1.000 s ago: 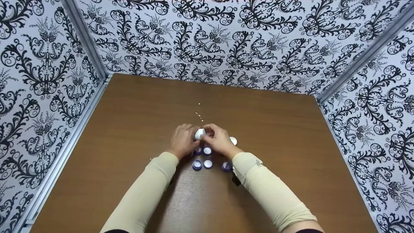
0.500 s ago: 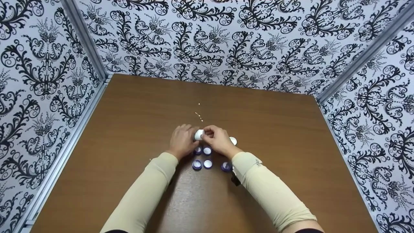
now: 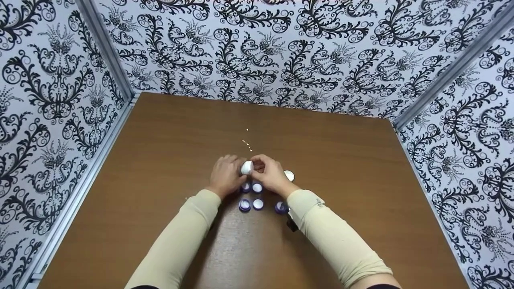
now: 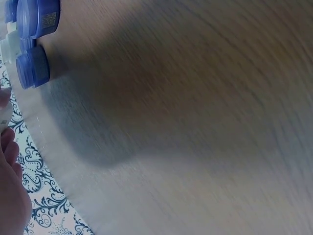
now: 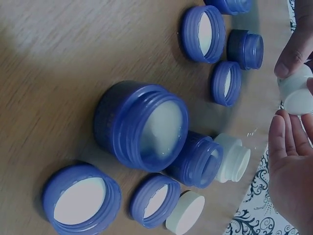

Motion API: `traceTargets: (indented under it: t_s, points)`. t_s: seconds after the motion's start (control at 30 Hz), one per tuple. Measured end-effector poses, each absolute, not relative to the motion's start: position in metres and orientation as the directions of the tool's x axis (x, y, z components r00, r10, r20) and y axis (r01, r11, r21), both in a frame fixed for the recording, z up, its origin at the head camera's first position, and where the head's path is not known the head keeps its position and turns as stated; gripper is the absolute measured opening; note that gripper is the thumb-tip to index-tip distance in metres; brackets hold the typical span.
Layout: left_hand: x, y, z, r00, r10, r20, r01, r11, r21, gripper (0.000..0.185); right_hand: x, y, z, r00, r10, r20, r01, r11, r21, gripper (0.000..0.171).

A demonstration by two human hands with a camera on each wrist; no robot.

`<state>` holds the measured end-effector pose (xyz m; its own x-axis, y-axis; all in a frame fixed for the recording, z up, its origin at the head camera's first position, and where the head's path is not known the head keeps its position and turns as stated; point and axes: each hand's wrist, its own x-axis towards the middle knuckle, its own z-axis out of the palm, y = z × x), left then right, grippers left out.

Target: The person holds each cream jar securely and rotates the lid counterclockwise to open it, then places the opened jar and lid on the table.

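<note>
White and small, the round plastic jar (image 3: 247, 167) sits pinched between the left hand (image 3: 226, 175) and right hand (image 3: 271, 175), just above the brown wooden worktop (image 3: 341, 160). Both sets of fingers curl round it; turning is best done slowly over the open blue jars (image 5: 146, 128).

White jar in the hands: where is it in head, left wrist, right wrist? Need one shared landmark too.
Head: small white jar at table centre, gripped between left hand and right hand.
Left wrist: only a pale blurred sliver at the left edge; cannot tell that it is the jar.
Right wrist: right edge, upper half, between fingertips.
Shared landmark: the blue jars and lids on the brown table.
</note>
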<state>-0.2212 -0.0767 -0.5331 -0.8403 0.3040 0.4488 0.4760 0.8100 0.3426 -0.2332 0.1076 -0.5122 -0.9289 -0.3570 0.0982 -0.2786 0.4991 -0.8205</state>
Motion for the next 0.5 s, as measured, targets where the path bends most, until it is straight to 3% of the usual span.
traceTargets:
  t_s: [0.5]
  points:
    - [-0.2206, -0.0761, -0.5334, -0.856, 0.305, 0.418, 0.458, 0.823, 0.335, 0.044, -0.2306, 0.1069, -0.5106, -0.943, -0.328, 0.056, -0.257, 0.61, -0.749, 0.032]
